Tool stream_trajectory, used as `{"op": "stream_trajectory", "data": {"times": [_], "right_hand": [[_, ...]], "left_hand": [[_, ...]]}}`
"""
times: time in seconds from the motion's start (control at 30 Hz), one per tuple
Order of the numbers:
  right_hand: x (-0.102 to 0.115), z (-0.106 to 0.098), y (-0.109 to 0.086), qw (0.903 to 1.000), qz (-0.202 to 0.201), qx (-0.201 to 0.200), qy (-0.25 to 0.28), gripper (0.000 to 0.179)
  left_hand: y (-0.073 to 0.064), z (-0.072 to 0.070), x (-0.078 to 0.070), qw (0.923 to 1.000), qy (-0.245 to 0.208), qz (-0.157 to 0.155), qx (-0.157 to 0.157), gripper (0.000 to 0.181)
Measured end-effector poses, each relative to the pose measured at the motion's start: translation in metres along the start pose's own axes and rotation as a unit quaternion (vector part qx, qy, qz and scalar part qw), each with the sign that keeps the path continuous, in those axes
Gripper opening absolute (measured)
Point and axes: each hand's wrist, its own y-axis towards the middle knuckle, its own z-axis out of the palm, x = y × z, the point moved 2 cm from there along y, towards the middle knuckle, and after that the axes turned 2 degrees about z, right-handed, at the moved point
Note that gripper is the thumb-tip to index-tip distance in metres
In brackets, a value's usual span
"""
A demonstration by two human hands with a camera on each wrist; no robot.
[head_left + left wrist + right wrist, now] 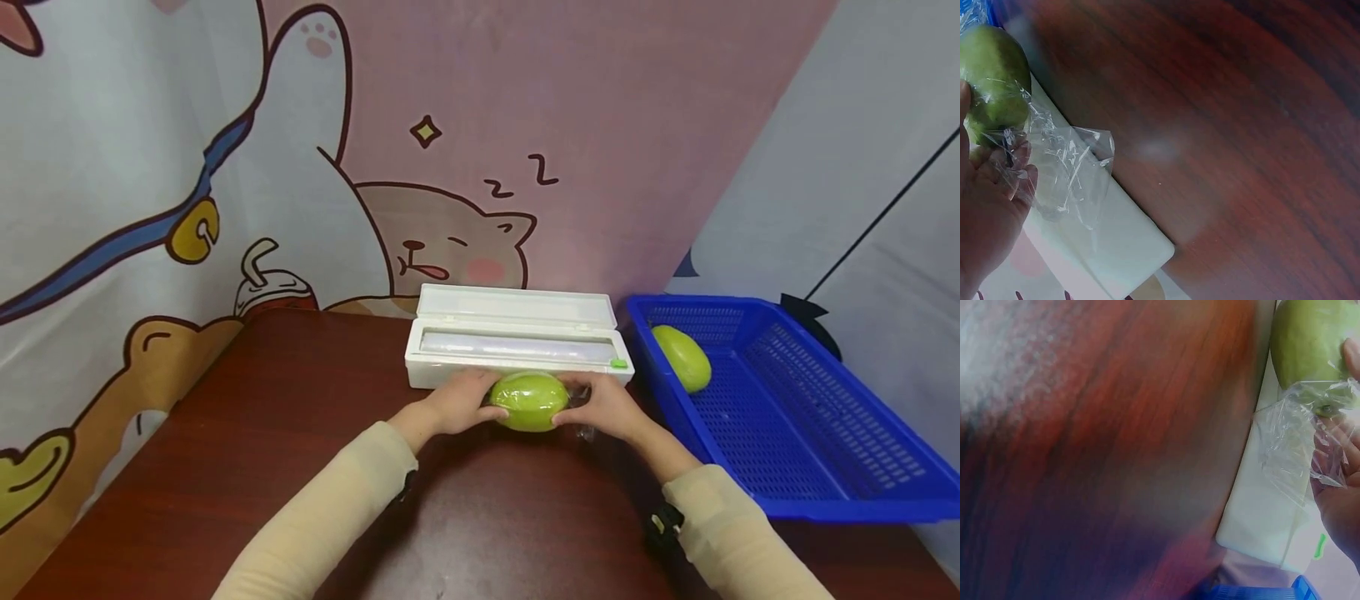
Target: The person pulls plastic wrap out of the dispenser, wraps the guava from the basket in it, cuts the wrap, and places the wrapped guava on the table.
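Both hands hold a green mango between them, close in front of a white cling film box. My left hand grips its left end, thumb on the near side. At the opposite end my right hand grips it the same way. Clear cling film covers the fruit and sticks out loosely past the left fingers in the left wrist view. More loose film hangs crumpled over the stem end by the right fingers in the right wrist view.
The white box stands at the table's back with its lid raised, a film roll inside and a green slider at its right. On the right, a blue basket holds another green mango. A printed cloth hangs behind.
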Motion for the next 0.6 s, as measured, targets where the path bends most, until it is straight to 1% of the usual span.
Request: {"op": "stream_trajectory", "data": {"times": [0.2,0.43,0.5,0.6], "right_hand": [[-0.0038,0.0007,0.0015,0.9998,-0.002,0.013,0.015,0.056],[-0.005,0.003,0.0037,0.9998,0.002,0.019,0.006,0.055],[-0.0047,0.0028,0.0038,0.9998,0.001,0.018,0.001,0.055],[-0.0053,0.0038,0.0042,0.9999,0.0,0.015,-0.003,0.054]], "left_hand": [[-0.0002,0.0018,-0.0003,0.9996,0.027,-0.002,0.009,0.06],[-0.0011,0.0027,-0.0003,0.9975,0.048,-0.032,0.041,0.063],[-0.0007,0.0039,0.0001,0.9973,0.048,-0.037,0.041,0.063],[-0.0007,0.0072,0.0004,0.9978,0.044,-0.035,0.036,0.065]]}}
